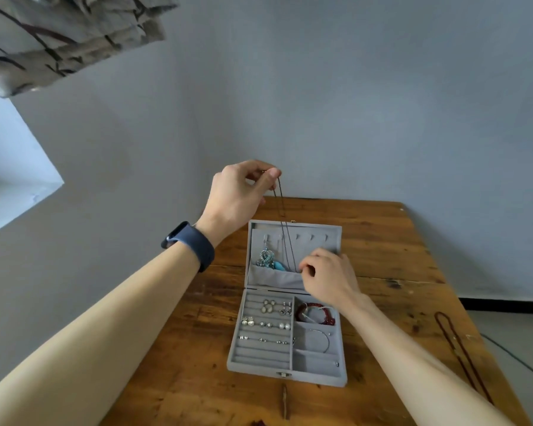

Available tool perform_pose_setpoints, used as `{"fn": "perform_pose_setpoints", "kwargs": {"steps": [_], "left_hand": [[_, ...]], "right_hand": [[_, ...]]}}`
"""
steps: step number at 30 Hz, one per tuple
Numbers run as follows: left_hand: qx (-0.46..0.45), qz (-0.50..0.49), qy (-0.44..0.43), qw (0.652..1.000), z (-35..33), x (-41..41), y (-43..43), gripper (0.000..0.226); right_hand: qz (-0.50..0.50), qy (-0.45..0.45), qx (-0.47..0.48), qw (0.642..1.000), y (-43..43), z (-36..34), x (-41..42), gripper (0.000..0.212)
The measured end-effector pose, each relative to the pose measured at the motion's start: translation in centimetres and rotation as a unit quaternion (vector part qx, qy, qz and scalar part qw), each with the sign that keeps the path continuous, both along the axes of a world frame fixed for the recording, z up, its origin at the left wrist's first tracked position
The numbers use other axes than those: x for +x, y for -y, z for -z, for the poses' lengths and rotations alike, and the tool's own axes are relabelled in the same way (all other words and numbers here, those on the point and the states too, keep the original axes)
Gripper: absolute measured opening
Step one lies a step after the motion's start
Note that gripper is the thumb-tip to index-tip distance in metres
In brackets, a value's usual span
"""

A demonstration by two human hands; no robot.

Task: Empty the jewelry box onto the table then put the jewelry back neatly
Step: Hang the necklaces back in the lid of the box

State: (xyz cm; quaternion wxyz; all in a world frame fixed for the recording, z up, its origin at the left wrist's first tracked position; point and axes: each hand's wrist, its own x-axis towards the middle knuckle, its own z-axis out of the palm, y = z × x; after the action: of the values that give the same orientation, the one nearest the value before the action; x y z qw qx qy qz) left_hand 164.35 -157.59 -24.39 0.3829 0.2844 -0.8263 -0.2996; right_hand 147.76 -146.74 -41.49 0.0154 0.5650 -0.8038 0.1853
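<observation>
A grey velvet jewelry box [237, 342] lies open on the wooden table [182, 379], lid upright at the back. My left hand [240, 192] is raised above the lid and pinches the top of a thin dark chain necklace [285, 235], which hangs down into the lid's pocket [271, 279]. My right hand [328, 276] is at the pocket's edge, fingers curled where the chain's lower end goes in. A turquoise pendant piece [268, 259] hangs in the lid. Several earrings [268, 321] sit in the ring rows. A red beaded bracelet [316, 313] and a thin silver bangle [323, 339] lie in the right compartments.
A dark red cord necklace [456, 342] lies on the table near its right edge. A small brown stick-like item [285, 401] lies in front of the box. A grey wall stands right behind the table. A patterned cloth [59, 35] hangs at top left.
</observation>
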Motion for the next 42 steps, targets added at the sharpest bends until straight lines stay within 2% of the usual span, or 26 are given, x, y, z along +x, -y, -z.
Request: {"fn": "perform_pose_setpoints", "kwargs": {"steps": [5,7,10,13,15,19,23,28,30,32,36,39,42], "left_hand": [[-0.030,0.033,0.098,0.994,1.6,-2.0,0.2,0.022],[-0.037,0.050,0.135,0.989,2.0,-2.8,0.4,0.022],[-0.046,0.070,0.208,0.975,2.4,-3.9,0.8,0.020],[-0.043,0.087,0.277,0.956,3.2,-4.8,1.1,0.021],[-0.036,0.091,0.306,0.947,3.8,-5.3,1.2,0.022],[-0.004,0.108,0.349,0.931,4.8,-5.6,1.2,0.023],[-0.016,0.108,0.324,0.940,3.9,-4.9,1.3,0.019],[-0.043,0.060,0.207,0.976,2.6,-4.1,1.3,0.009],[-0.034,0.064,0.185,0.980,2.3,-3.7,1.1,0.010],[-0.028,0.071,0.178,0.981,2.2,-3.2,0.9,0.010],[-0.027,0.060,0.174,0.983,2.7,-2.9,0.7,0.007],[-0.013,0.043,0.159,0.986,3.6,-2.8,0.6,0.007],[-0.009,0.030,0.184,0.982,5.4,-3.0,0.5,0.008]], "right_hand": [[-0.037,0.044,0.013,0.998,-0.9,0.2,-0.5,0.029],[-0.028,0.095,-0.041,0.994,-1.2,-0.3,-0.9,0.026],[0.004,0.222,-0.200,0.954,-1.5,-2.4,-1.2,0.023],[-0.002,0.327,-0.223,0.918,-1.3,-5.2,-1.3,0.030],[-0.016,0.327,-0.185,0.926,-0.9,-6.1,-1.3,0.033],[-0.019,0.281,-0.163,0.945,-0.2,-5.5,-2.0,0.017],[-0.040,0.276,-0.187,0.942,-0.2,-5.7,-1.8,0.010],[-0.048,0.408,-0.215,0.886,0.8,-7.7,-0.5,0.011],[-0.032,0.429,-0.209,0.878,1.0,-8.1,-0.4,0.014],[-0.015,0.397,-0.204,0.895,0.6,-8.2,-0.6,0.018],[-0.038,0.247,-0.155,0.956,-0.7,-7.5,-1.0,0.018],[-0.051,0.195,-0.138,0.970,-1.5,-6.0,-1.5,0.012],[-0.037,0.167,-0.135,0.976,-1.8,-4.7,-1.6,0.015]]}}
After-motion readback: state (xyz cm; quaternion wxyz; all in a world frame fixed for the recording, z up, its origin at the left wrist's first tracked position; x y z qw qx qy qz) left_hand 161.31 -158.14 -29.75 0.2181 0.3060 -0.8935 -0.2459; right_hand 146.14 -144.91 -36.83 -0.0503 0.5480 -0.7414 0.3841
